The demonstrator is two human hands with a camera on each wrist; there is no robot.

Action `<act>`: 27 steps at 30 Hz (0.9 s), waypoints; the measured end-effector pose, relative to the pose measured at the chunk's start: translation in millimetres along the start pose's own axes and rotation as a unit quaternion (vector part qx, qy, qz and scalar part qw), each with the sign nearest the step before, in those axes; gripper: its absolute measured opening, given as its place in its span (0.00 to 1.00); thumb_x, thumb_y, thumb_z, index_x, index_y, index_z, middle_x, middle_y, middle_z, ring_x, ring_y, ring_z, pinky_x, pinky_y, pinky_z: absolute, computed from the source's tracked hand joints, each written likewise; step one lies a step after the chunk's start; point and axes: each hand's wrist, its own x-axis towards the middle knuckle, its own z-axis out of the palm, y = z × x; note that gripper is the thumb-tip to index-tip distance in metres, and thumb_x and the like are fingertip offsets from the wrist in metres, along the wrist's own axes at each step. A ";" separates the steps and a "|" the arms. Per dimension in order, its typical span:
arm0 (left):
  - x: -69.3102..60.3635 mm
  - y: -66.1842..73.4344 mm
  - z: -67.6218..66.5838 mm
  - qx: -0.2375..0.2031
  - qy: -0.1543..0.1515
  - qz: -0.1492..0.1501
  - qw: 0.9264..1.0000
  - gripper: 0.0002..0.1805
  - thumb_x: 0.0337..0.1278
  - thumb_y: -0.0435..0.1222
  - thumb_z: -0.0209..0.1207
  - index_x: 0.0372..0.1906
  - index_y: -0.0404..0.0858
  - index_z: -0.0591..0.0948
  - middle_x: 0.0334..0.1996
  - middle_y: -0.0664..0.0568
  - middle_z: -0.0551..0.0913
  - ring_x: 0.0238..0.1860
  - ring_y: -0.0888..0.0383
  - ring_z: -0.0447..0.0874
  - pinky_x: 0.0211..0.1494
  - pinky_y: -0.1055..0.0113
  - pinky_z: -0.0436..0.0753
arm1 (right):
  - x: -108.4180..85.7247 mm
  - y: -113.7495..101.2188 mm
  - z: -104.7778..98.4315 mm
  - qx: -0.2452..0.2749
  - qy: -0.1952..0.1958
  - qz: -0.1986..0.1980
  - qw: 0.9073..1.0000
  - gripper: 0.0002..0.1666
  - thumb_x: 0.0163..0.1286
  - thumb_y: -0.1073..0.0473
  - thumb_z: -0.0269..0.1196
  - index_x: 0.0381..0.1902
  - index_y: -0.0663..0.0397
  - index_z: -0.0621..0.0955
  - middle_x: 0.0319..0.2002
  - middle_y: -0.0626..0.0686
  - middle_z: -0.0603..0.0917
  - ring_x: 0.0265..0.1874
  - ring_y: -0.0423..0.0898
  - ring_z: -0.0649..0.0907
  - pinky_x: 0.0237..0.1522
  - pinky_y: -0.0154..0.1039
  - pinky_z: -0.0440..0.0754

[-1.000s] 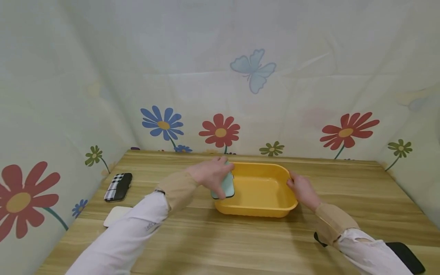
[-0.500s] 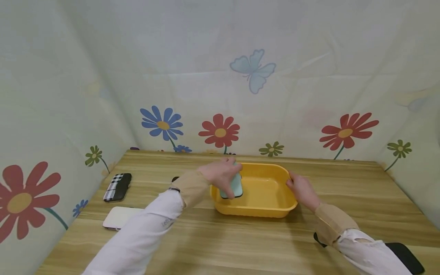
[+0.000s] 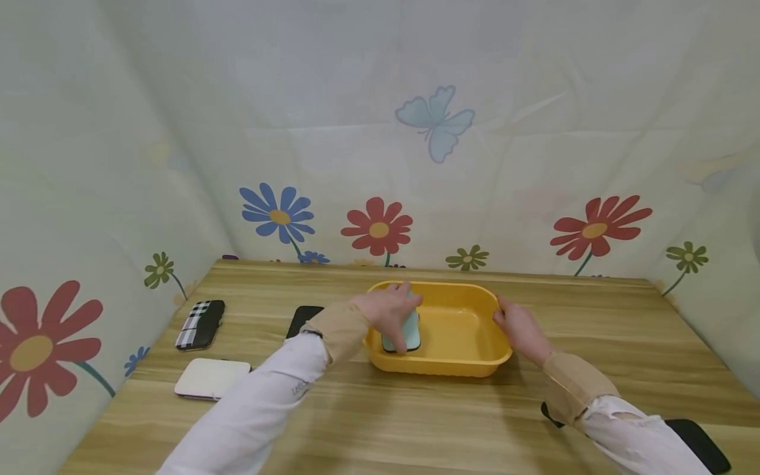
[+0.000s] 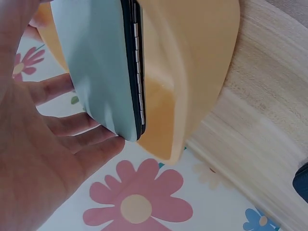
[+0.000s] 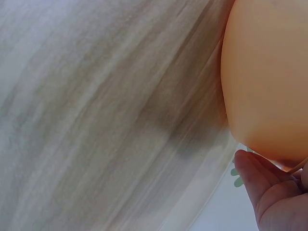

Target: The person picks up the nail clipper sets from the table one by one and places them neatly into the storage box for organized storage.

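My left hand grips a pale mint-green case with a black edge, inside the left part of a yellow tray. The left wrist view shows the fingers of that hand along one side and end of the case, whose dark edge has a hinge-like metal strip, beside the tray wall. My right hand holds the tray's right rim; in the right wrist view its fingers are at the tray's outer edge.
On the wooden table lie a plaid-and-black case and a white one at left. A black item is partly behind the left forearm; another lies by the right forearm. A floral curtain stands behind.
My left hand has moved right and slightly down with the mint-green case, further into the tray. More of the white case and the black item shows. My right hand has stayed on the rim.
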 end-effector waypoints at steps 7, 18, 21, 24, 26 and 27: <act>3.2 -1.2 2.9 0.015 -0.010 -0.012 1.000 0.45 0.32 0.53 0.66 0.61 0.45 0.63 0.57 0.48 0.62 0.53 0.53 0.64 0.50 0.64 0.73 | 0.0 -0.8 -0.9 0.012 0.002 0.005 1.000 0.15 0.62 0.69 0.48 0.44 0.76 0.70 0.24 0.62 0.77 0.20 0.48 0.73 0.23 0.40 0.74; 7.5 -5.9 8.0 0.010 -0.031 -0.026 0.999 0.42 0.32 0.50 0.66 0.60 0.47 0.64 0.55 0.51 0.64 0.49 0.55 0.66 0.46 0.66 0.74 | -1.3 -0.4 -1.3 0.005 -0.003 0.005 1.000 0.19 0.62 0.69 0.49 0.48 0.79 0.69 0.28 0.66 0.78 0.21 0.48 0.74 0.25 0.42 0.75; 7.7 -6.8 9.8 0.008 -0.034 -0.034 0.999 0.41 0.32 0.50 0.66 0.59 0.47 0.65 0.54 0.51 0.64 0.49 0.55 0.66 0.45 0.65 0.74 | -1.5 -0.7 -1.0 0.002 0.002 0.001 1.000 0.18 0.62 0.70 0.49 0.47 0.79 0.69 0.28 0.66 0.78 0.21 0.49 0.74 0.25 0.43 0.76; 7.3 -8.2 12.6 0.009 -0.035 -0.038 0.999 0.40 0.31 0.51 0.66 0.58 0.48 0.65 0.53 0.51 0.65 0.48 0.55 0.66 0.44 0.65 0.74 | -1.1 -1.1 -0.7 -0.003 0.004 -0.001 1.000 0.17 0.61 0.69 0.49 0.47 0.78 0.70 0.27 0.65 0.78 0.21 0.49 0.74 0.25 0.43 0.75; 6.5 -9.3 14.1 0.016 -0.037 -0.037 0.999 0.40 0.31 0.52 0.66 0.58 0.49 0.66 0.52 0.51 0.66 0.48 0.56 0.67 0.43 0.65 0.74 | -0.8 -1.7 -0.7 -0.005 0.004 -0.001 1.000 0.17 0.61 0.69 0.49 0.47 0.78 0.70 0.27 0.65 0.78 0.21 0.49 0.74 0.25 0.43 0.75; 6.2 -9.9 14.7 0.018 -0.037 -0.037 0.998 0.40 0.31 0.53 0.66 0.57 0.49 0.66 0.52 0.52 0.66 0.48 0.56 0.67 0.44 0.65 0.74 | -0.7 -1.9 -0.7 -0.006 0.003 0.000 1.000 0.18 0.62 0.69 0.49 0.47 0.78 0.70 0.28 0.66 0.78 0.21 0.49 0.75 0.25 0.43 0.76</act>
